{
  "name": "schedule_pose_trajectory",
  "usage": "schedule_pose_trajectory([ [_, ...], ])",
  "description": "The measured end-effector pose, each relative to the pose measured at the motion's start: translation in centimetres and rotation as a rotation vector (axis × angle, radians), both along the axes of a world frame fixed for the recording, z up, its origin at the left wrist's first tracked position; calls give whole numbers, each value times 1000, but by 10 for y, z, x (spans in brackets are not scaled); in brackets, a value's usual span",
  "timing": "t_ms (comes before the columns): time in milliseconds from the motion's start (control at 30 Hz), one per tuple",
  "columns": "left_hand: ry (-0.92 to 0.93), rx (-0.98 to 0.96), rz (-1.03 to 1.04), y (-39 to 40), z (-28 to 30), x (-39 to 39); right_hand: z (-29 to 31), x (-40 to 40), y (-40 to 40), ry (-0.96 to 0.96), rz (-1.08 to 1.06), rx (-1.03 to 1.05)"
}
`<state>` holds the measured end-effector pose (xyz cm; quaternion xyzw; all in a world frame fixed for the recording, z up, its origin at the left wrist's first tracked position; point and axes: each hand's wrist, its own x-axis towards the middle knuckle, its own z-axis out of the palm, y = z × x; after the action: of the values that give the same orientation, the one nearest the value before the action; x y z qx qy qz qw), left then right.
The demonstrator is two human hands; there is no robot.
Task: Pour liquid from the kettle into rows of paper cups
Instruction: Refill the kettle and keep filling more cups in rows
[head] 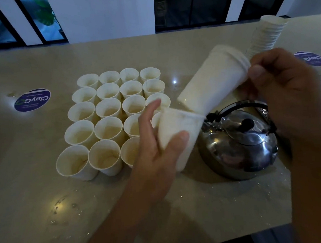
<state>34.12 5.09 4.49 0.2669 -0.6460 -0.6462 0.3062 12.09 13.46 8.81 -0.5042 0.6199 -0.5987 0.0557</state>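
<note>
Right, we saw the steel kettle [239, 144] sitting on the beige table [39, 215], just right of the rows of paper cups [108, 113], some liquid showing in the near ones. Above it, our left hand [157, 146] pinched a single cup [178, 137] between thumb and fingers, while our right hand [285, 93] gripped a short cup stack [214, 81] by the rims. A taller stack [267, 36] lay behind, beside round purple stickers [32, 100].
</note>
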Motion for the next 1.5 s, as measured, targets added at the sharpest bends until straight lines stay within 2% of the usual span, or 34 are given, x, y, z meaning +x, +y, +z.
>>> schedule_pose_trajectory([
  [100,-25,-136,95,-17,12,-18,0,-11,5,-45,-169,-29],
  [200,-97,-229,202,-35,23,-34,-2,-23,22,-26,-191,33],
  [300,-218,-367,255,-50,31,-56,-11,-22,36,18,-20,161],
  [400,-275,-466,240,-63,31,-86,-20,-10,41,46,198,397],
  [567,-486,-604,37,-86,15,-136,-38,-6,38,136,394,752],
  [700,-691,-678,-115,-103,6,-157,-54,-3,37,111,475,847],
  [900,-865,-802,-262,-117,-5,-164,-61,-6,41,127,529,854],
  [967,-872,-857,-260,-118,-9,-165,-53,-4,43,103,458,764],
  [1000,-876,-873,-257,-119,-11,-165,-49,-3,44,109,343,618],
  [1067,-894,-877,-260,-119,-13,-164,-45,-4,43,190,-14,252],
  [1100,-915,-889,-264,-118,-14,-164,-47,-9,41,258,-195,144],
  [1133,-937,-913,-266,-118,-15,-163,-51,-15,38,309,-351,131],
  [1200,-965,-960,-266,-118,-15,-163,-58,-28,34,278,-506,286],
  [1300,-1002,-987,-273,-117,-13,-161,-63,-33,30,57,-415,475],
  [1400,-1041,-988,-274,-116,-11,-158,-60,-33,27,-58,-305,415],
  [1500,-1068,-981,-295,-114,-9,-154,-55,-38,30,-139,-287,333],
])
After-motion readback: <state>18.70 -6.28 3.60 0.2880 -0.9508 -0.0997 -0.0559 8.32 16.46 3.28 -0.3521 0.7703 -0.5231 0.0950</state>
